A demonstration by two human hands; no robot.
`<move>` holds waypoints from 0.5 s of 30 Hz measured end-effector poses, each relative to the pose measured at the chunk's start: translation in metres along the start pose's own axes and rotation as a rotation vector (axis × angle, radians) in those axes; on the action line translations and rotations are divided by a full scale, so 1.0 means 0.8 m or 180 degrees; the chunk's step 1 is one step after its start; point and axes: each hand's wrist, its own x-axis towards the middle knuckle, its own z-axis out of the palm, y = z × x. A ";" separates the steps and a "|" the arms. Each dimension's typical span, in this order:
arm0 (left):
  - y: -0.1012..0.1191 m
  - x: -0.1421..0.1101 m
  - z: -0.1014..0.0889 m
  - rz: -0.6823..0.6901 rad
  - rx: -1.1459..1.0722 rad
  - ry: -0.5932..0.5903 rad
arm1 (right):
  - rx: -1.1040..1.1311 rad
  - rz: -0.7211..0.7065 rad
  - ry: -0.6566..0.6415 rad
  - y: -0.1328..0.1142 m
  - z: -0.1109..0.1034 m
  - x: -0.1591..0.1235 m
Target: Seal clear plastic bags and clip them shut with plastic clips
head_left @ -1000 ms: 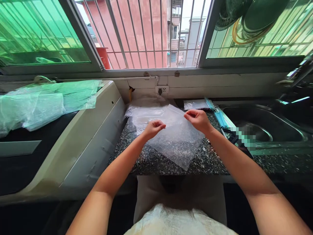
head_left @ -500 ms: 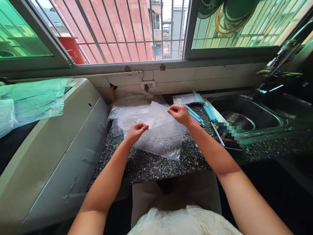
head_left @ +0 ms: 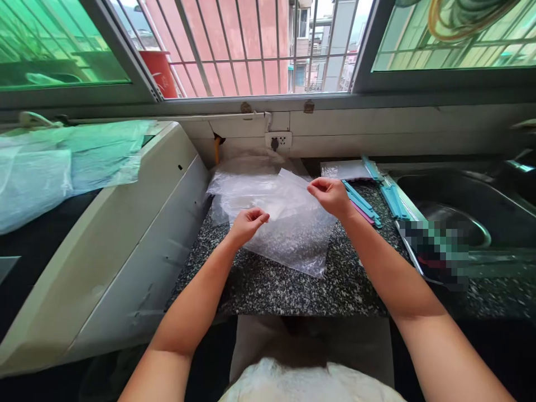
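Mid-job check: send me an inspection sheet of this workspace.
Surface: speckled counter, partly covered.
Job's things: clear bag, tilted, overlapping a layer of loose plastic.
Clutter: blue strips and a pink strip right of the bag.
Grips: left grip and right grip, both pinched shut on the bag's edges.
Cables: black plug in wall socket; cord unclear.
Surroundings: barred window ahead, sink right, white-sided unit left.
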 end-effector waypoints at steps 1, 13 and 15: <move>-0.001 0.000 0.000 0.0017 -0.0006 0.0017 | 0.0009 0.0007 0.0002 0.001 0.000 0.000; -0.015 0.002 0.005 -0.0085 0.0197 -0.0071 | -0.0005 0.0030 0.0243 0.017 -0.011 0.009; -0.015 0.001 0.006 -0.0114 0.0216 -0.0054 | 0.0013 0.0034 0.0268 0.020 -0.014 0.010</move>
